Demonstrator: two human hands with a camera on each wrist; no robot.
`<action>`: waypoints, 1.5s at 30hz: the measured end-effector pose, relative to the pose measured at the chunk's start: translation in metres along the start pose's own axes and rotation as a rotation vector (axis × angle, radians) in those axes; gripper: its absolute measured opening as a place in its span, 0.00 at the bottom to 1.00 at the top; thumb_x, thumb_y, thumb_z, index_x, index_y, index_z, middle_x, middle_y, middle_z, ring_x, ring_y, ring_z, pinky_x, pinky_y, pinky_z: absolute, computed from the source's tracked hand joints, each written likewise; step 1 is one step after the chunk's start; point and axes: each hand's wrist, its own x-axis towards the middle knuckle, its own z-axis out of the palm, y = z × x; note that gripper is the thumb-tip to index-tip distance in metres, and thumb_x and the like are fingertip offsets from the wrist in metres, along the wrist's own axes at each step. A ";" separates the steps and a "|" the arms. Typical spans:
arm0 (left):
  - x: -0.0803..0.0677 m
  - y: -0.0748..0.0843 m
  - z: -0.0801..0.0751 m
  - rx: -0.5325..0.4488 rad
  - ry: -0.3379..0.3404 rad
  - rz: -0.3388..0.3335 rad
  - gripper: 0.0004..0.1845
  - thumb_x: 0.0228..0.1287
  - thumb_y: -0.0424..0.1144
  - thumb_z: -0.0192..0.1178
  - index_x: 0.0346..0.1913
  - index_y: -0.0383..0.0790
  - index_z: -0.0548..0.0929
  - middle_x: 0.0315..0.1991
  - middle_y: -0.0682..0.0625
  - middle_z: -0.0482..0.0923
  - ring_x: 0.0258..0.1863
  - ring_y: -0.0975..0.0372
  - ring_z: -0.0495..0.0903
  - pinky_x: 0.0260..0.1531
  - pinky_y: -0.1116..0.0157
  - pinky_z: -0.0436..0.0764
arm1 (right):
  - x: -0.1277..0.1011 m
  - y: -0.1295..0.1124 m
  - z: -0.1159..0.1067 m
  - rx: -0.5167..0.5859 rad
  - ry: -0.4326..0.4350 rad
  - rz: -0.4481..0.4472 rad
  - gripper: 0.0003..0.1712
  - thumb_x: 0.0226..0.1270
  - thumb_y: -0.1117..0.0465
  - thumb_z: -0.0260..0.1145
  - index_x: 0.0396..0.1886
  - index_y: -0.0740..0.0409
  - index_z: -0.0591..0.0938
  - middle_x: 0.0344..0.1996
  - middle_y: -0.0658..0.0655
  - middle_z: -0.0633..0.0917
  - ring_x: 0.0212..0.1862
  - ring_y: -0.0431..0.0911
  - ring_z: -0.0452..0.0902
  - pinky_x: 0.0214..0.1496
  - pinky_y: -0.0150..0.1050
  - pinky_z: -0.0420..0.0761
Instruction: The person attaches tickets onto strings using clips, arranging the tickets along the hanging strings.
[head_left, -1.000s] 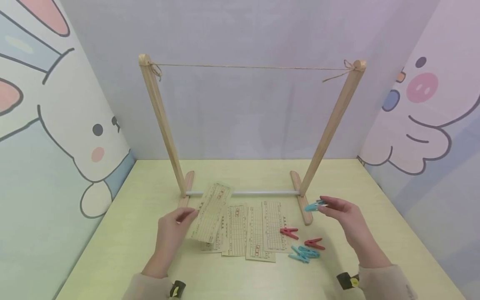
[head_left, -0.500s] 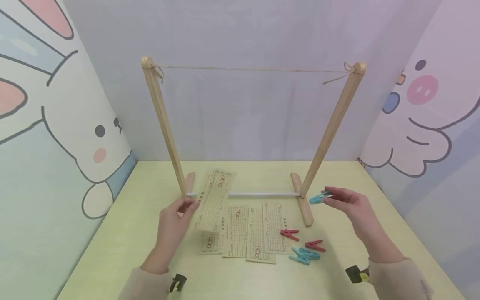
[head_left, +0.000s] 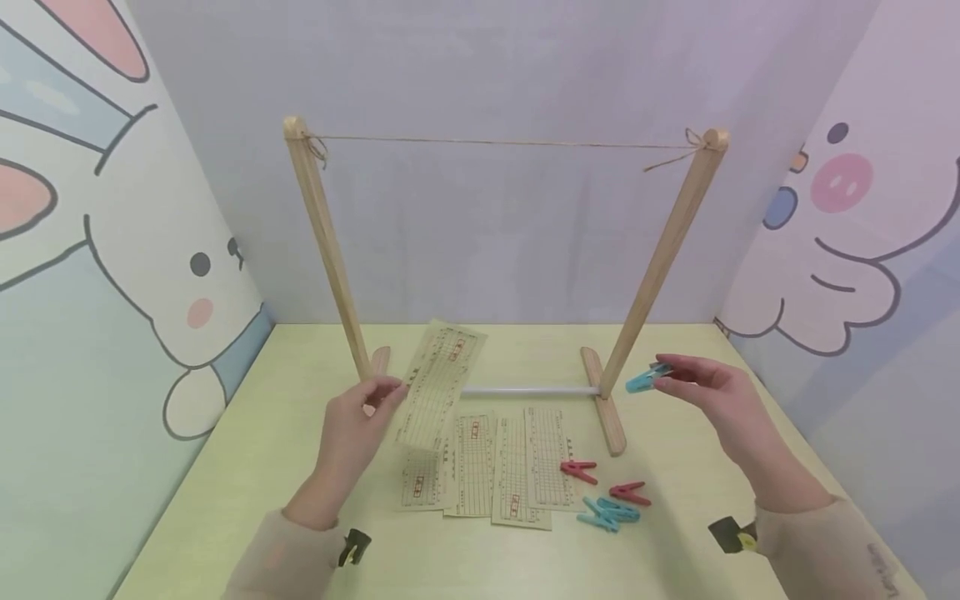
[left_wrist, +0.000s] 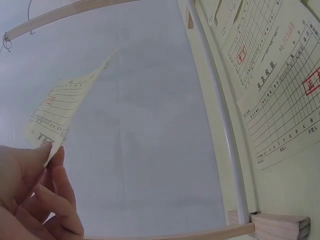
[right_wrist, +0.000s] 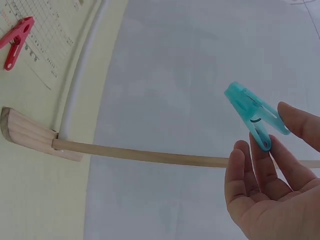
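**Slip and peg raised; line bare**

Nothing is hung yet: the thin twine line stretched between the two upright posts of the pale wooden drying frame carries no paper and no peg. One printed yellowish paper slip is lifted clear of the pale green table, well below the line. Four similar flat slips lie on the table in front of the frame's white crossbar, with two red clothes pegs and two turquoise spare pegs beside them.

The left hand is raised beside the left post, thumb and fingertips pinching the slip's left edge. The right hand is held near the right post, fingers closed on the tail of a turquoise plastic clothes peg, its nose pointing toward the frame and shut.
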 end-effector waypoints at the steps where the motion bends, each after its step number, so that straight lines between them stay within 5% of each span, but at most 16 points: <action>1: 0.001 0.001 0.000 -0.002 0.001 0.008 0.05 0.62 0.35 0.68 0.40 0.38 0.87 0.28 0.50 0.86 0.28 0.65 0.78 0.24 0.73 0.75 | 0.001 -0.002 -0.001 0.008 -0.002 -0.010 0.14 0.69 0.56 0.67 0.53 0.39 0.84 0.37 0.30 0.84 0.43 0.28 0.79 0.48 0.21 0.71; 9: 0.014 0.013 -0.001 -0.012 -0.017 0.077 0.06 0.65 0.37 0.66 0.40 0.38 0.86 0.32 0.48 0.87 0.29 0.63 0.80 0.28 0.73 0.78 | 0.002 -0.021 -0.006 0.060 -0.010 -0.070 0.14 0.70 0.59 0.66 0.48 0.33 0.84 0.35 0.32 0.85 0.42 0.29 0.79 0.48 0.20 0.71; 16: 0.024 0.024 -0.002 -0.054 -0.028 0.088 0.05 0.66 0.38 0.66 0.40 0.40 0.85 0.31 0.49 0.85 0.18 0.66 0.68 0.14 0.72 0.66 | 0.002 -0.033 -0.007 0.201 0.002 -0.172 0.15 0.66 0.66 0.68 0.50 0.48 0.87 0.36 0.38 0.87 0.40 0.32 0.80 0.47 0.19 0.76; 20: 0.029 0.032 -0.002 -0.104 -0.068 0.045 0.07 0.67 0.41 0.65 0.42 0.42 0.85 0.32 0.50 0.85 0.20 0.65 0.72 0.15 0.72 0.68 | 0.003 -0.036 -0.009 0.248 -0.006 -0.209 0.16 0.65 0.70 0.68 0.50 0.52 0.86 0.36 0.40 0.89 0.39 0.32 0.83 0.46 0.20 0.78; 35: 0.045 0.057 -0.002 -0.229 -0.151 0.067 0.08 0.67 0.39 0.65 0.44 0.40 0.85 0.32 0.48 0.85 0.25 0.61 0.78 0.19 0.72 0.72 | -0.001 -0.065 -0.025 -0.073 -0.008 -0.169 0.20 0.68 0.61 0.68 0.59 0.53 0.82 0.38 0.35 0.89 0.42 0.30 0.84 0.45 0.20 0.78; 45: 0.053 0.069 -0.001 -0.239 -0.152 0.108 0.07 0.67 0.38 0.65 0.43 0.39 0.86 0.30 0.47 0.86 0.24 0.60 0.80 0.17 0.71 0.67 | 0.008 -0.087 -0.037 -0.112 0.012 -0.103 0.20 0.66 0.56 0.70 0.58 0.43 0.83 0.38 0.30 0.88 0.44 0.26 0.82 0.46 0.17 0.75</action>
